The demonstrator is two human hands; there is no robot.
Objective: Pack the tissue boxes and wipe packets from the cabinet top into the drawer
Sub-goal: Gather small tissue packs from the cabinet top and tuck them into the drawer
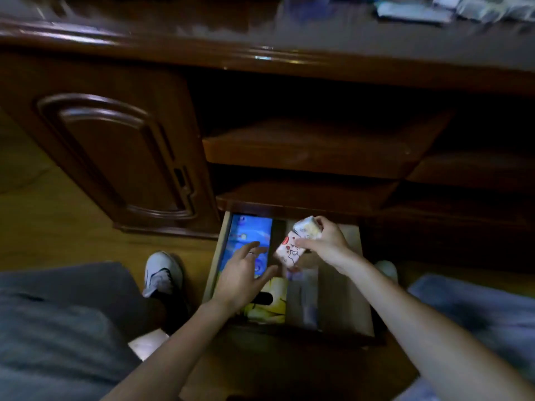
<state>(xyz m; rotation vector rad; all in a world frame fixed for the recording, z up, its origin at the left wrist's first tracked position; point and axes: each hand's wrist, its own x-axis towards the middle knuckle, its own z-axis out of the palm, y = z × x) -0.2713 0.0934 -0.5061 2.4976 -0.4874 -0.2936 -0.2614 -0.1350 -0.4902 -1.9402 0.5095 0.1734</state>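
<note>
The wooden drawer (354, 273) is pulled open below the cabinet shelves. Inside it lie a blue tissue box (252, 231) at the back left and a yellow tissue box (273, 303) in front of it. My right hand (328, 241) grips two small packets over the drawer's middle: a pink-white one (288, 251) and a yellowish one (307, 228). My left hand (246, 273) hovers with fingers spread above the blue and yellow boxes. A pale packet (302, 296) lies blurred in the drawer under the held ones. More packets (417, 10) sit on the cabinet top (260, 27) at the upper right.
A closed cabinet door (115, 151) stands left of the drawer. Two open shelves (318, 149) sit above the drawer. My white shoe (163, 272) and grey trouser legs are on the wooden floor beside the drawer.
</note>
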